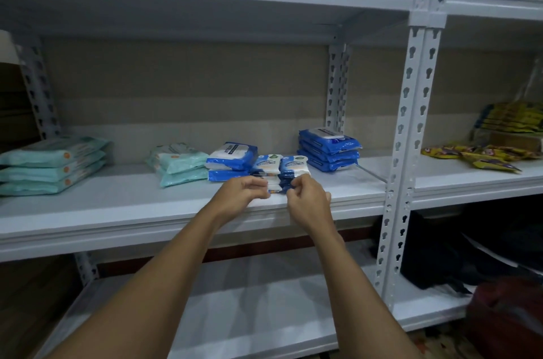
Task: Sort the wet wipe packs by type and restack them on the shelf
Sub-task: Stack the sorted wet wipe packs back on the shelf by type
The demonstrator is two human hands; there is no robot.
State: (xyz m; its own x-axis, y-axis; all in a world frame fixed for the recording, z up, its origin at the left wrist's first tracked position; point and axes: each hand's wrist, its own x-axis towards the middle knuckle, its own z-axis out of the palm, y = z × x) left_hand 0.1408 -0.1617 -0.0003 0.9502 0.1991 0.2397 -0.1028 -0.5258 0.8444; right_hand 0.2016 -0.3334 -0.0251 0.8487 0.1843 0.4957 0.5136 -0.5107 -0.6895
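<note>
most of the sorting looks done, judging by how the packs lie on the middle shelf (123, 209). taking the two small blue-and-white stacks (280, 172) near the shelf's front edge as the landmark: far to their left sits a neat stack of teal packs (53, 164), three high as far as i can count. nearer on the left is a second, looser teal pile (179, 163), its packs skewed and not squared up. touching the landmark's left side are larger blue-and-white packs (230, 160), two stacked, the top one tilted. behind and to the right stands a tidy stack of dark blue packs (329, 150).

the left hand (245, 191) has its fingers curled, pinching the front of the left small stack; the right hand (307, 201) is likewise curled, pinching the front of the right small stack. my reading is that the person is squaring these two small stacks side by side.

what seems left: the two teal groups are well apart and probably belong together, the loose teal pile wants straightening, and the tilted larger blue-and-white packs want levelling. whether the two small stacks are one type or two i cannot tell; the print is too small.

far right of the landmark, past the upright post (411, 129), yellow snack packets (482, 153) lie on the neighbouring shelf, not part of this job.
</note>
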